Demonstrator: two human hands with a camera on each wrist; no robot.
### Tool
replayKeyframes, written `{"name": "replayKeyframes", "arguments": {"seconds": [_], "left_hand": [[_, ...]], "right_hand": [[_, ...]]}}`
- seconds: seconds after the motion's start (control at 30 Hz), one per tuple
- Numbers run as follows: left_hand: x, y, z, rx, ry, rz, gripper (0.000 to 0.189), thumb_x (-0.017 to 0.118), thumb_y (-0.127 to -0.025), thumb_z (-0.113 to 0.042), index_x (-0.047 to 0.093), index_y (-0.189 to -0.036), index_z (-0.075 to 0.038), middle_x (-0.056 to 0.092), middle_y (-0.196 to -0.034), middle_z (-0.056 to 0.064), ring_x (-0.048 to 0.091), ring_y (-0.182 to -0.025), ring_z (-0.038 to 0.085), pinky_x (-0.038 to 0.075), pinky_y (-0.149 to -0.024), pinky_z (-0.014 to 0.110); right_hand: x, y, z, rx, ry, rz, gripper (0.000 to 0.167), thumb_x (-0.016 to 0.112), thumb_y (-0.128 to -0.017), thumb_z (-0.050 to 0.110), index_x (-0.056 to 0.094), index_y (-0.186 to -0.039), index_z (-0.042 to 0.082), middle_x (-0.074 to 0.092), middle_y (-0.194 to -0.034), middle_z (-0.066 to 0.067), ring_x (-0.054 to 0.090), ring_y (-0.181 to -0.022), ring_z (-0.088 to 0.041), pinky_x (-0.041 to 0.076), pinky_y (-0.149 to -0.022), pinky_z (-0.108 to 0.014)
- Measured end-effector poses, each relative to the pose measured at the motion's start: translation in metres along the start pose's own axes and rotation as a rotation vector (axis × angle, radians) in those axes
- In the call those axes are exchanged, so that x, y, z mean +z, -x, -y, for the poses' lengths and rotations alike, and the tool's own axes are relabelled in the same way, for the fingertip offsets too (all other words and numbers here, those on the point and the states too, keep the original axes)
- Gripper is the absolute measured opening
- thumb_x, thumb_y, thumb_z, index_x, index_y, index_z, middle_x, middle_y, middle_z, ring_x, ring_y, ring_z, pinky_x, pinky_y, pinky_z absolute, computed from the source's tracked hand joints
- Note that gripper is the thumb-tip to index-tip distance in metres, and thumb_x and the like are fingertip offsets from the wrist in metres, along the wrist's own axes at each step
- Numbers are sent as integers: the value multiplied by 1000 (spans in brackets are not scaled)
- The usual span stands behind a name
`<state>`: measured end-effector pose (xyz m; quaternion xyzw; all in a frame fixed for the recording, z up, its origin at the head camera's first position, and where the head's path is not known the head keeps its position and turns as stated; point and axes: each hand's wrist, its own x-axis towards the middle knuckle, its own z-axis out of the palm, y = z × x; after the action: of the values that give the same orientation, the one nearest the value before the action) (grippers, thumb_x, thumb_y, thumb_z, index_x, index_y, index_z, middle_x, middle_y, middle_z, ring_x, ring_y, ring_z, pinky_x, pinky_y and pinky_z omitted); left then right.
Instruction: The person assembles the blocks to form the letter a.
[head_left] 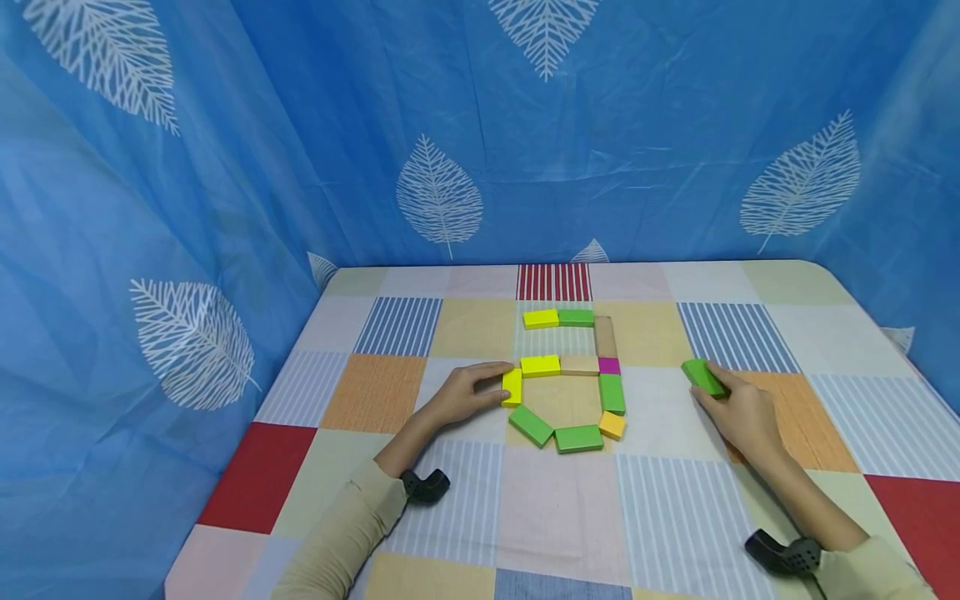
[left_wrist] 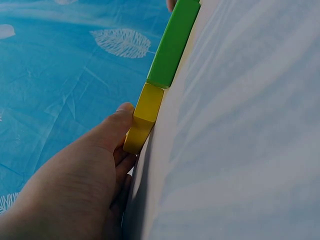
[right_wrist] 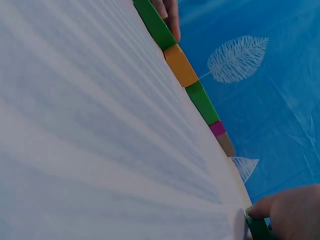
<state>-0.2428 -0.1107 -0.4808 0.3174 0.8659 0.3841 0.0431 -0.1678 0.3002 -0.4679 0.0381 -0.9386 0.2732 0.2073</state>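
My left hand (head_left: 463, 395) pinches a yellow block (head_left: 512, 388) between thumb and fingers at the left side of a block outline on the table. In the left wrist view the thumb lies along that block's side, and a green block (left_wrist: 174, 45) stands beyond it. Off to the right, my right hand (head_left: 747, 413) grips another green block (head_left: 703, 377), apart from the outline. The outline has a slanted green block (head_left: 531, 426), a lower green block (head_left: 579, 439), an orange block (head_left: 612, 426), a right-hand green block (head_left: 612, 394) and a purple block (head_left: 609, 366).
A second yellow block (head_left: 540, 366) and a plain wooden block (head_left: 579, 365) form the outline's top edge. Above them run a yellow block (head_left: 541, 319), a green block (head_left: 576, 317) and an upright wooden block (head_left: 604, 337). Blue leaf-print curtains (head_left: 600, 150) hang behind the patchwork-covered table (head_left: 555, 517).
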Motion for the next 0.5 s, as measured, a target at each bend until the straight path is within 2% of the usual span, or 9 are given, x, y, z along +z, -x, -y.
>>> {"name": "replayKeyframes", "arguments": {"seconds": [0.07,0.17,0.33,0.4,0.5], "left_hand": [[0,0,0,5,-1,-3,48,62,-87,-36,54,-131,-17,52,-131,-2,44,-123,13,34,-103,29],[-1,0,-1,9,0,-2,48,62,-88,-36,54,-131,-16,52,-132,-1,44,-123,13,34,-103,29],[-1,0,-2,2,1,7,49,62,-88,-36,53,-131,-16,52,-132,-1,44,-124,13,34,-103,29],[-1,0,-2,3,3,5,49,63,-87,-36,53,-131,-16,52,-132,-1,44,-123,14,34,-103,30],[-2,1,-2,11,0,1,49,63,-87,-35,53,-131,-15,52,-132,-1,44,-123,14,35,-103,30]], "right_hand": [[0,0,2,-13,-9,2,46,71,-79,7,55,-117,-13,61,-82,-34,33,-38,-11,28,-32,-24],[0,3,8,-31,-23,13,43,71,-77,5,58,-116,-10,62,-77,-28,34,-41,-10,29,-35,-22],[-1,13,26,-79,-68,70,43,74,-74,4,61,-115,-5,65,-86,-27,43,-49,-12,35,-41,-21],[-2,17,33,-98,-90,106,44,76,-73,4,63,-114,-3,64,-95,-29,52,-57,-16,44,-45,-24],[-3,25,42,-109,-124,173,44,76,-72,3,64,-114,-1,64,-101,-27,64,-78,-32,54,-60,-37]]}}
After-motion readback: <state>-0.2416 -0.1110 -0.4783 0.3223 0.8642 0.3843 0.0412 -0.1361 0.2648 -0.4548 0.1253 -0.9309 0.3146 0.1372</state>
